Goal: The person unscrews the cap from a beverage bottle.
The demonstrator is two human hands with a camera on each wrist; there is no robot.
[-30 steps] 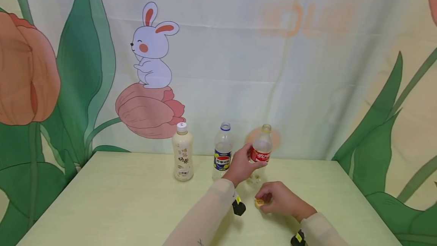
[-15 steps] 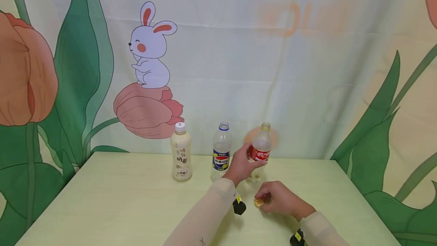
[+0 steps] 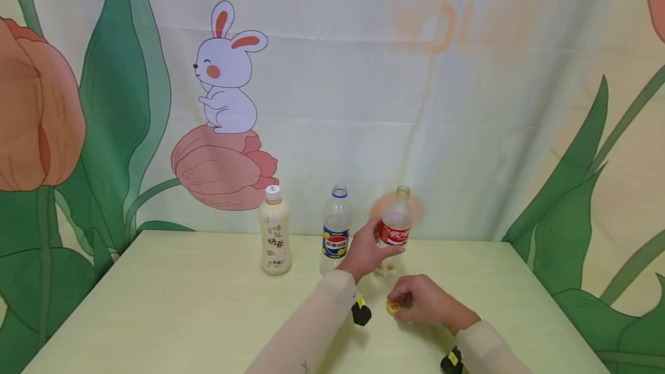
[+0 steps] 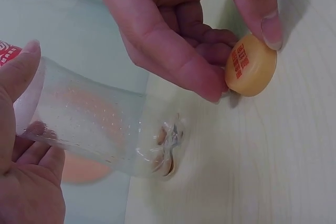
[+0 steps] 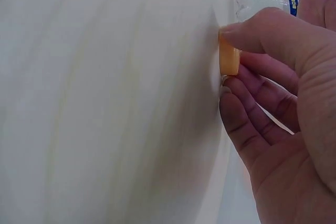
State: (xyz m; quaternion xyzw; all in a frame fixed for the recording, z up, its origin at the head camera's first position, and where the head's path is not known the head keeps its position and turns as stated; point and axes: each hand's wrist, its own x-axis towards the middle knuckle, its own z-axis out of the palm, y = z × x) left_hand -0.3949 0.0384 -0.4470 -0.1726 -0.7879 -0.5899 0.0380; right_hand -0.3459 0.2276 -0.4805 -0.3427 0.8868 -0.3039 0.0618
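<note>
A clear plastic bottle with a red label stands upright on the table, its mouth uncapped and a yellow ring round the neck. My left hand grips it round the label, thumb in front. Nearer the front, my right hand pinches an orange-yellow bottle cap between thumb and fingers. Red print shows on the cap's top. In the right wrist view the cap is on edge or tilted, right at the tabletop; whether it touches is hard to tell. The bottle's lower part is partly behind my left hand in the head view.
Left of the gripped bottle stands an uncapped clear bottle with a blue label, close to my left wrist. Further left is a cream-coloured milk tea bottle with a white cap. A printed curtain hangs behind the pale table.
The head view has shifted very slightly, so everything sits a little further left. Both hands keep their holds on the bottle and the cap, with hardly any movement.
</note>
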